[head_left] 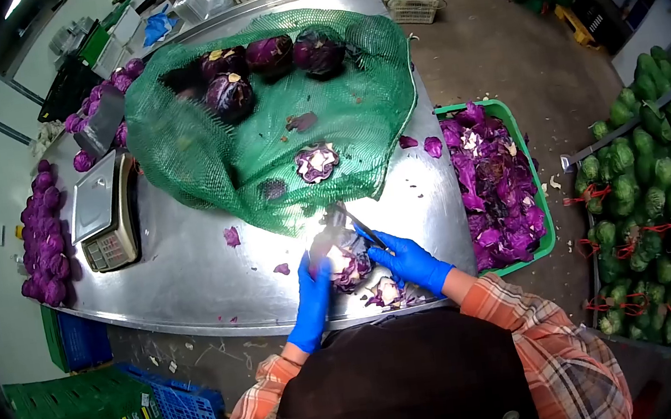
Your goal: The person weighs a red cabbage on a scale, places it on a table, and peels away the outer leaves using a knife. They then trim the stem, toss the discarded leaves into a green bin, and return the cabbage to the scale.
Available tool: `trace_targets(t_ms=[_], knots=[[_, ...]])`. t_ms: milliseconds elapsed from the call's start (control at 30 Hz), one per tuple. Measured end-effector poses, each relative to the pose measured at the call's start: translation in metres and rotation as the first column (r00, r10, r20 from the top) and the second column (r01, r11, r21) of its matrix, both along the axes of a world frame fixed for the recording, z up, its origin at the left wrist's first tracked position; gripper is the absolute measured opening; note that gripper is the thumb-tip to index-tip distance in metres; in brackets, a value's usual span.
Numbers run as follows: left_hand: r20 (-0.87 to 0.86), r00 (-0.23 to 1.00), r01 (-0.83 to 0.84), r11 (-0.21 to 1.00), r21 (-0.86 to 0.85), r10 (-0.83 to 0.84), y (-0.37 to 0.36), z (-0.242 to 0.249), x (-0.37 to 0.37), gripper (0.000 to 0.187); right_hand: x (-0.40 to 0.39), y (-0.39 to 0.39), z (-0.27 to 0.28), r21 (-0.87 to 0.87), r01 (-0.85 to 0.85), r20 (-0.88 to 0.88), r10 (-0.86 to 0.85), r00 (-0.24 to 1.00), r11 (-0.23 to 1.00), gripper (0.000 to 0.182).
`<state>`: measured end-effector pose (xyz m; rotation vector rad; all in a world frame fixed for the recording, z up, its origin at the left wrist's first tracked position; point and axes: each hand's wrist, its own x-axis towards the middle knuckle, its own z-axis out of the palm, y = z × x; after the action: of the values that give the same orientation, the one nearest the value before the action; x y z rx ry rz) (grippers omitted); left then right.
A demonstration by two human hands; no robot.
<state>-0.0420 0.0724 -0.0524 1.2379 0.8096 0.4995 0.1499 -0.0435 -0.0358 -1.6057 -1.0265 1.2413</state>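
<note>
My left hand [311, 300], in a blue glove, is closed around the left side of a red cabbage [347, 265] near the table's front edge. Its pale cut stem end shows, and some outer leaves look loose. My right hand [410, 260], also gloved in blue, grips a knife [365, 228] with a dark handle against the cabbage's right side; its blade is partly lost in glare. Cut leaf and stem scraps [387, 291] lie just below. Ahead, a green mesh bag [262, 156] spreads over the table, bearing several whole red cabbages [229, 97] and a trimmed cabbage piece [316, 163].
A weighing scale [107, 212] stands at left beside rows of purple cabbages [46, 237]. On the right, a green crate [549, 221] holds purple leaves. Farther right is a rack of green vegetables [649, 171]. Green and blue crates [84, 416] sit on the floor at lower left.
</note>
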Motion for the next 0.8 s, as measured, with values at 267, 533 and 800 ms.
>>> trace_targets(t_ms=[267,533,800], knots=[[-0.348,0.938,0.188,0.841,0.507,0.0,-0.003,0.046,0.017,0.111,-0.01,0.002,0.024,0.103,0.001,0.286,-0.031,0.958,0.995,0.059],[-0.181,0.983,0.097,0.892,0.442,-0.017,-0.027,0.046,0.034,0.105,0.023,0.023,0.036,-0.195,0.155,0.175,-0.121,0.977,0.969,0.04],[-0.118,0.971,0.24,0.881,0.409,-0.209,-0.002,0.029,0.002,0.12,0.035,0.028,-0.045,-0.011,0.286,0.355,-0.263,0.897,0.958,0.036]])
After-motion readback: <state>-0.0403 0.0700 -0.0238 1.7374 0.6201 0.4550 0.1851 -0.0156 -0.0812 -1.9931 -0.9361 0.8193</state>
